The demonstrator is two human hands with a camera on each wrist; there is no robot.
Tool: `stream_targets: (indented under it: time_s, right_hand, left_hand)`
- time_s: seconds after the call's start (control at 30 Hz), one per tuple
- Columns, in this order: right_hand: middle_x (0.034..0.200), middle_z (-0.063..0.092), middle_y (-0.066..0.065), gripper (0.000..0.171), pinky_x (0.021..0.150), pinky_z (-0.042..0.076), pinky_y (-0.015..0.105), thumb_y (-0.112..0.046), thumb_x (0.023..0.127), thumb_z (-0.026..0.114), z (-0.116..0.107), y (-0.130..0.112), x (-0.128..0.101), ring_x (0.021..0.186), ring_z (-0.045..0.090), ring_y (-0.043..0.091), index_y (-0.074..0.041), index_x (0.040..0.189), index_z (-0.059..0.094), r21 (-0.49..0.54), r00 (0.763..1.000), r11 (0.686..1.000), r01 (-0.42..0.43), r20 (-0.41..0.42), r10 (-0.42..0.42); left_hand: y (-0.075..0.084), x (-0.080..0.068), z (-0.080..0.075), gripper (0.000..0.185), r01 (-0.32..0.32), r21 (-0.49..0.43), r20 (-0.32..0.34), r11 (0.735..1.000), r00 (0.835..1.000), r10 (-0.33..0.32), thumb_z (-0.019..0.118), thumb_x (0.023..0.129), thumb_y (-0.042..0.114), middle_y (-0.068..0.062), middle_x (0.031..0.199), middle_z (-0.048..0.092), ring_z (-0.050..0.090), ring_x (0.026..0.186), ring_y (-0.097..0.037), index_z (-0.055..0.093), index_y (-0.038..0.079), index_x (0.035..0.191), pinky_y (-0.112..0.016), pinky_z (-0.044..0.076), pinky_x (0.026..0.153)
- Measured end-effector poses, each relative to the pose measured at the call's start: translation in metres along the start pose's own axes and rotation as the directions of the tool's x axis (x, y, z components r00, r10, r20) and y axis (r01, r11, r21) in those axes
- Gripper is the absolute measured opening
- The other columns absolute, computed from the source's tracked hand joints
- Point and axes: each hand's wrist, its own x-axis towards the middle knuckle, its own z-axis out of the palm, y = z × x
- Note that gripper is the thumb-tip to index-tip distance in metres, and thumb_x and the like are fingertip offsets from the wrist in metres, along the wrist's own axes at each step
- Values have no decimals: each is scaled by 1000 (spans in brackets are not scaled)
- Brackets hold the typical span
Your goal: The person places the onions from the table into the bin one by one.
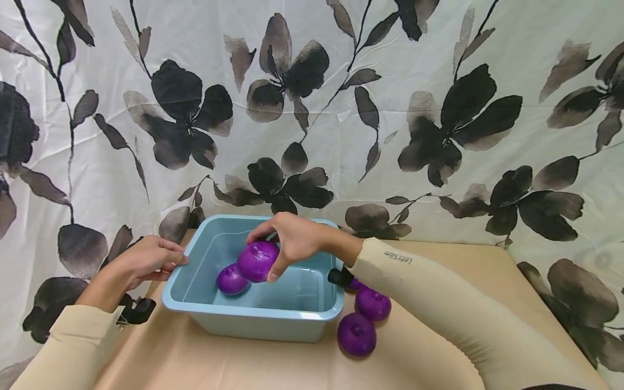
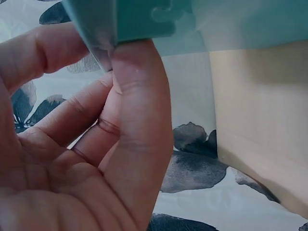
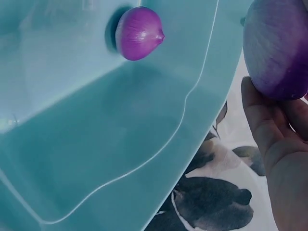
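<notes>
Overhead, my right hand [image 1: 292, 238] cups a purple onion [image 1: 257, 261] over the blue tub [image 1: 253, 311], fingers curled round its widest part; it looks firm, smooth-skinned, likely slippery. Left wrist: left hand [image 2: 72, 159] pinches the tub's rim [image 2: 103, 29], thin stiff plastic. Right wrist: held onion [image 3: 276, 48] against fingertips; another onion [image 3: 138, 32] rests inside.

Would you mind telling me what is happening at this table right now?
A person's right hand holds a purple onion above the inside of a light blue plastic tub, where another onion already lies. The left hand grips the tub's left rim. More purple onions wait on the tan tabletop beside the tub, to its right.
</notes>
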Motion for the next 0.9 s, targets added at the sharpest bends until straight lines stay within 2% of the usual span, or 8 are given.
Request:
stream_targets:
  time_s: [0.27, 0.5, 0.9]
  right_hand:
    - [122, 75, -1, 71, 87, 57, 20, -23, 67, 99, 14, 4, 31, 103, 66, 8, -12, 131, 71, 0, 999, 1000, -7, 50, 7]
    - [128, 72, -1, 73, 89, 54, 14, -23, 69, 99, 35, 8, 58, 108, 64, 6, -10, 135, 68, -16, 993, 999, -27, 115, 29]
    - [129, 72, 0, 73, 88, 52, 13, -20, 71, 98, 65, 21, 80, 108, 62, 5, -9, 136, 66, -77, 982, 996, -52, 178, 65]
  left_hand:
    - [0, 5, -3, 48, -43, 23, 14, 999, 999, 43, 67, 96, 16, 2, 87, 76, 70, 77, -6, 60, -17, 131, -27, 62, 69]
    - [-4, -1, -4, 49, -29, 18, 7, 999, 1000, 29, 68, 96, 17, 0, 89, 77, 72, 79, -7, 61, -16, 131, -28, 62, 73]
    - [-2, 2, -3, 47, -59, 36, 38, 998, 998, 58, 65, 99, 14, -1, 91, 76, 72, 80, -7, 59, -20, 131, -29, 64, 75]
